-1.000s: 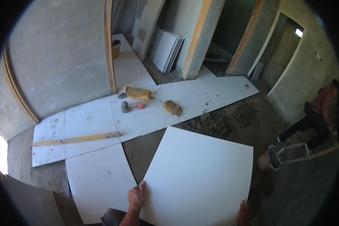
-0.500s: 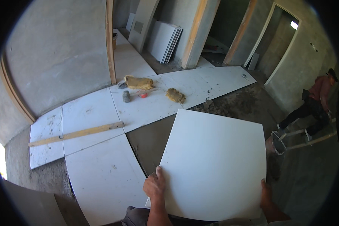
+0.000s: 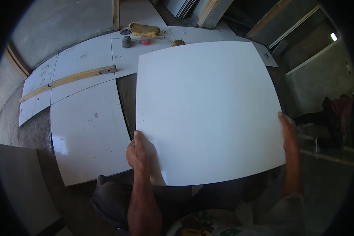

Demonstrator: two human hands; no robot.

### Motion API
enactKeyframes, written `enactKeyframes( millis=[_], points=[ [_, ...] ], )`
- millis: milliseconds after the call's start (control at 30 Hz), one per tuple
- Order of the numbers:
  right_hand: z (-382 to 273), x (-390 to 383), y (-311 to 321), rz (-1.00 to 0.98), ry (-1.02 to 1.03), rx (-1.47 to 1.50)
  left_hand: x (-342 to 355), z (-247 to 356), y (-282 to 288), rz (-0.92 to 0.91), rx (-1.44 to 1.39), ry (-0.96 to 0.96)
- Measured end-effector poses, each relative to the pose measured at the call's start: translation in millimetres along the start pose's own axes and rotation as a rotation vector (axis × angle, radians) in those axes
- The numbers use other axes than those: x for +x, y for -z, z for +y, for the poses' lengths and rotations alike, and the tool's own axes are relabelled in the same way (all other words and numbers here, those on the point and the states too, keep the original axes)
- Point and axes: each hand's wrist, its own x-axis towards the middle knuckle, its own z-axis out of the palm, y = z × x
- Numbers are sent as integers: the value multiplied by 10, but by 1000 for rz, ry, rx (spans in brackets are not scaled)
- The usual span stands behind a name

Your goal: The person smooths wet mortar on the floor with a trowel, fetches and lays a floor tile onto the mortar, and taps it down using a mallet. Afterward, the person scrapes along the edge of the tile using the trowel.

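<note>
A large white square floor tile (image 3: 208, 114) is held up in front of me above the floor. My left hand (image 3: 137, 151) grips its left edge, with the thumb on the face. My right hand (image 3: 289, 131) clasps the right edge near its lower corner; the fingers behind the tile are hidden. Left of the held tile lies a laid white tile (image 3: 90, 137), and a strip of dark mortar (image 3: 126, 94) shows between the two. My bent knee (image 3: 110, 200) is below the tile's lower left side.
A wooden straightedge (image 3: 72, 78) lies across the laid tiles. Farther back are a mallet (image 3: 126, 41), a red object (image 3: 145, 42) and yellow sponges (image 3: 143, 29). A co-worker (image 3: 338, 114) bends at the right. A large panel (image 3: 21, 181) stands at lower left.
Both hands have brought the tile up and closer, so it covers more of the floor. My view has tipped downward. The co-worker appears lower and is bent over.
</note>
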Motion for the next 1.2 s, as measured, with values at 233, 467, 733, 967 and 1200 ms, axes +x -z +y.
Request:
enactKeyframes(
  millis=[233,467,733,967,1200],
  points=[
    [-72,656,-528,-253,188,-215,-137,-462,170,106,-164,34],
    [308,983,-1487,-68,422,-371,-27,-555,266,167,-562,-205],
    [794,703,-2020,-216,114,51,-197,-300,669,480,-84,4],
    [1072,1551,-2060,277,192,-567,-89,-55,598,421,5,-57],
    [1456,1460,-2252,-180,275,171,-131,20,516,459,246,11]
  ],
)
